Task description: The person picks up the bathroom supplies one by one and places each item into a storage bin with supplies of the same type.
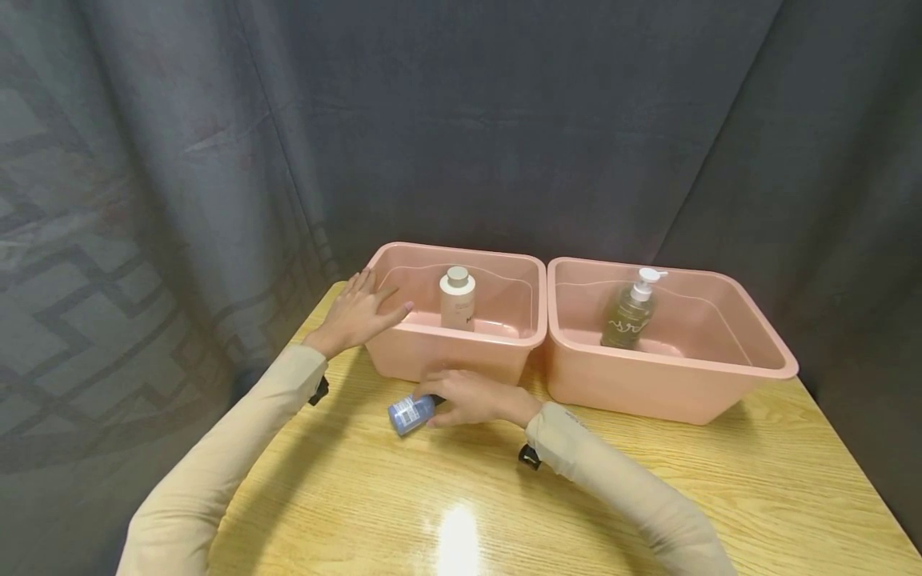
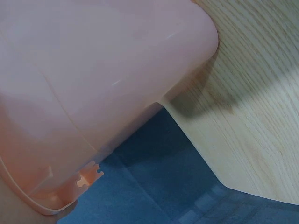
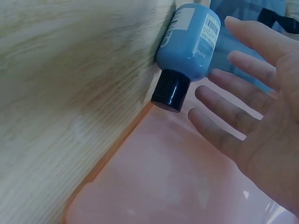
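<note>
A blue bottle with a black cap (image 1: pixel 409 414) lies on its side on the wooden table, in front of the left pink bin (image 1: pixel 410 356). My right hand (image 1: pixel 471 398) hovers over its cap end. In the right wrist view the fingers of this hand (image 3: pixel 275 149) are spread and extended, with a gap between them and the blue bottle (image 3: pixel 191 42). My left hand (image 1: pixel 356 314) rests on the left rim of that bin, fingers stretched out. Inside the bin stands a white bottle (image 1: pixel 457 300). The left wrist view shows mostly the bin's outer wall (image 2: pixel 103 60).
A second pink bin (image 1: pixel 648 380) stands close on the right, holding a greenish pump bottle (image 1: pixel 627 320) with a white pump. Dark curtains (image 1: pixel 504 120) hang behind the table (image 1: pixel 360 496). Near the left bin, the table's edge shows in the left wrist view.
</note>
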`<action>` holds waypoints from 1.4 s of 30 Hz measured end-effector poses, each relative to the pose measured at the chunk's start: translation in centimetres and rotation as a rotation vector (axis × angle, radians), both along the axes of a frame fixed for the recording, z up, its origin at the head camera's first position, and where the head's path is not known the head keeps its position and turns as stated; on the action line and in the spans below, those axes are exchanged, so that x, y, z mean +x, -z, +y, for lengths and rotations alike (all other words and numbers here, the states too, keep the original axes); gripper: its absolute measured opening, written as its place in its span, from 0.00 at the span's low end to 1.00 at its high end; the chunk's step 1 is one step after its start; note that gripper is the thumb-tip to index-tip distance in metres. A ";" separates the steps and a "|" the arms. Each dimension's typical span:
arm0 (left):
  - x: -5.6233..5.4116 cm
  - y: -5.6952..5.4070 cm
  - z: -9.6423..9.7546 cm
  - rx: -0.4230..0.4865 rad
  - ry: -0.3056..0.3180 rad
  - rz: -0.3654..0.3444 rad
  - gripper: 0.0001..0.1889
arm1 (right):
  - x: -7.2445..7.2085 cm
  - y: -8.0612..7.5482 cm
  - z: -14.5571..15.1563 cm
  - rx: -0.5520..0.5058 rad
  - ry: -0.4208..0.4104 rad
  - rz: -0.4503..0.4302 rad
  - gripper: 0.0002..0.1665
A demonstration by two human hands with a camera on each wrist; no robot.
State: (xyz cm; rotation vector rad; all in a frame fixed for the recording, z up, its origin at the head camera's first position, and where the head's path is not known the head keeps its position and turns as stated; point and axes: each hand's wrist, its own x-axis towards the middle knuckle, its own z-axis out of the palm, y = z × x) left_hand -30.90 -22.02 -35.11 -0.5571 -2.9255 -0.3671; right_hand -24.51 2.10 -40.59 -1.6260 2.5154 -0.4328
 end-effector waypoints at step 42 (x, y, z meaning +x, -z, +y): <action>0.1 0.3 0.0 0.022 -0.004 0.007 0.43 | -0.4 1.6 -1.1 0.013 0.081 0.038 0.23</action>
